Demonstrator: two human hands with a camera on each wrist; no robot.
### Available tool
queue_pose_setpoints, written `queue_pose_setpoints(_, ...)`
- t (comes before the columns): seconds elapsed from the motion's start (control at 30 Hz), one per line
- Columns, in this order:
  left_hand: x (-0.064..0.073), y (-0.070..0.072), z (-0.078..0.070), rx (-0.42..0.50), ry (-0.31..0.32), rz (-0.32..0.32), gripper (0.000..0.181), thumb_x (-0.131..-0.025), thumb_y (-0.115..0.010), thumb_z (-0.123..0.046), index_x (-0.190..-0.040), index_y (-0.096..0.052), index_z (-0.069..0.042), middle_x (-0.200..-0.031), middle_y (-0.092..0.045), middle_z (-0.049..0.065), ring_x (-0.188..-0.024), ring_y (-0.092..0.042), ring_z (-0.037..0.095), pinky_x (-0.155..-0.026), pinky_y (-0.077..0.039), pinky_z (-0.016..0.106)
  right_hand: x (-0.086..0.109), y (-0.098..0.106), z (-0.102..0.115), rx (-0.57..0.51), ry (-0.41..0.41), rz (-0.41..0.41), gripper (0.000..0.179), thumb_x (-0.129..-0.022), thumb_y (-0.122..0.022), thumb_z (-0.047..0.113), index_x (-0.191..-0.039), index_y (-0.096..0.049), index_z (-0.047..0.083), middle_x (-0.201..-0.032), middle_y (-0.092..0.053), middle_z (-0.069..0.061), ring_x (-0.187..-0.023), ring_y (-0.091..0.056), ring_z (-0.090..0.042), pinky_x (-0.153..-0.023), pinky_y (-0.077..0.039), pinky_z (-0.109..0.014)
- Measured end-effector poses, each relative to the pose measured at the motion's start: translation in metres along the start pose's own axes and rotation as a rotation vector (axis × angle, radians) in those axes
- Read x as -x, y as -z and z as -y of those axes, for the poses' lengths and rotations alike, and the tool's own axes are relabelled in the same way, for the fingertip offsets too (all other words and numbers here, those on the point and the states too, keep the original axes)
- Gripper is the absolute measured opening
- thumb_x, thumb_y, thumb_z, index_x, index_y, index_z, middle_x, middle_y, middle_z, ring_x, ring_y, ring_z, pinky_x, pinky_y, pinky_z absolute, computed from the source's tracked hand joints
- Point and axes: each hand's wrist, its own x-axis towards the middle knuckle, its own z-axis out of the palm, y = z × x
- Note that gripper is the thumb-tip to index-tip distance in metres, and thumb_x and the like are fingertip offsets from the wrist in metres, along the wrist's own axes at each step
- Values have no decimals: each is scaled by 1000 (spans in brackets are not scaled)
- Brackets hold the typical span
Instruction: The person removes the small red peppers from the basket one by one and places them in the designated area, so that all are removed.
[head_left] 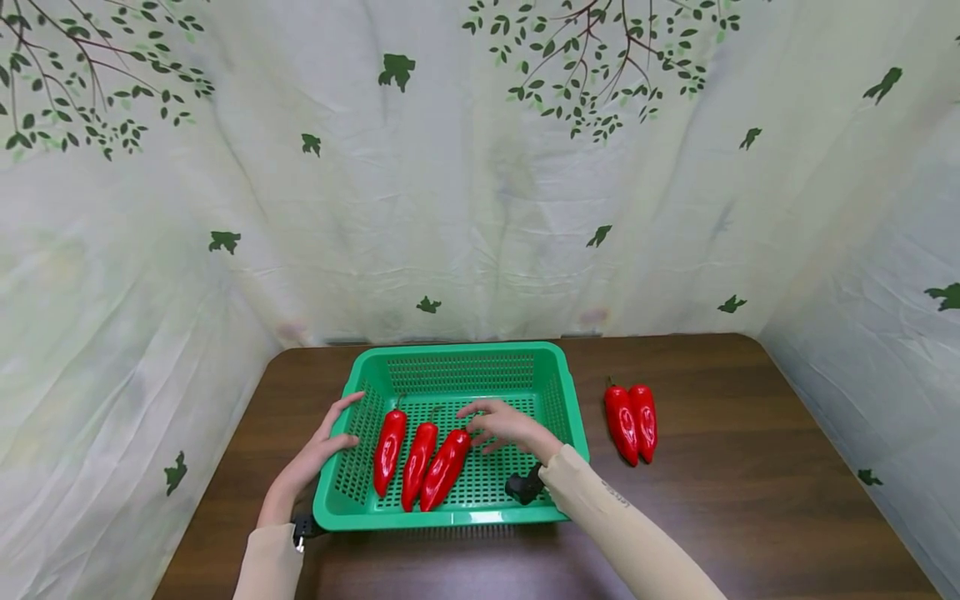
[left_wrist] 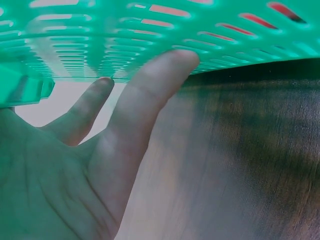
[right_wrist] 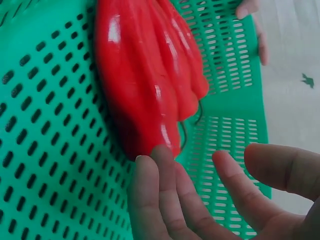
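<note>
Three glossy red peppers lie side by side in a green perforated plastic basket (head_left: 450, 521): a left one (head_left: 389, 452), a middle one (head_left: 418, 464) and a right one (head_left: 446, 469). My right hand (head_left: 510, 427) is over the basket, its fingertips at the stem end of the right pepper. In the right wrist view, the thumb (right_wrist: 285, 167) is spread away from that pepper, and the fingers are not wrapped round it. My left hand (head_left: 315, 454) rests against the basket's left side with thumb and finger extended; the left wrist view shows the thumb (left_wrist: 145, 100) along the slotted wall.
Two more red peppers (head_left: 632, 423) lie together on the brown wooden table (head_left: 720, 467), right of the basket. A pale curtain (head_left: 495, 217) printed with leaves hangs behind the table and at both sides. Black wrist cameras (head_left: 525, 486) sit under both wrists.
</note>
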Motion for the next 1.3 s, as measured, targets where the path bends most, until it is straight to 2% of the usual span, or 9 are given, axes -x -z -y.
queue_pose_setpoints(0.43,-1,0,-3,-6,7,1,64,-94,-47,-10,-150,-19,-23,-150,-10,19,-126,-29,50,-84,-50,48,-4,-3,-4,-1,-13,29,36,-96,-48,6,-131,-52,-2,-120,-58,-19,-106,-58,-40,-87,-48,-53)
queue_pose_setpoints(0.8,-1,0,-1,-4,11,-1,64,-94,-47,-9,-150,-19,-24,-150,-10,19,-125,-30,50,-83,-51,47,-3,-5,-5,40,-72,88,44,-93,-52,7,-137,-50,5,-122,-56,-15,-110,-54,-43,-88,-47,-54)
queue_pose_setpoints(1.03,-1,0,-1,-10,3,-4,64,-94,-47,-10,-150,-19,-23,-150,-10,20,-125,-30,51,-83,-51,48,-7,-6,-8,54,-94,108,48,-94,-52,9,-141,-47,9,-136,-47,-13,-107,-54,-36,-87,-48,-50)
queue_pose_setpoints(1.3,0,0,0,-11,-2,-6,64,-94,-47,-10,-150,-18,-22,-151,-9,20,-126,-29,51,-84,-50,48,-8,-7,-10,3,-77,89,46,-94,-49,3,-140,-47,4,-134,-49,-14,-115,-51,-38,-93,-44,-52)
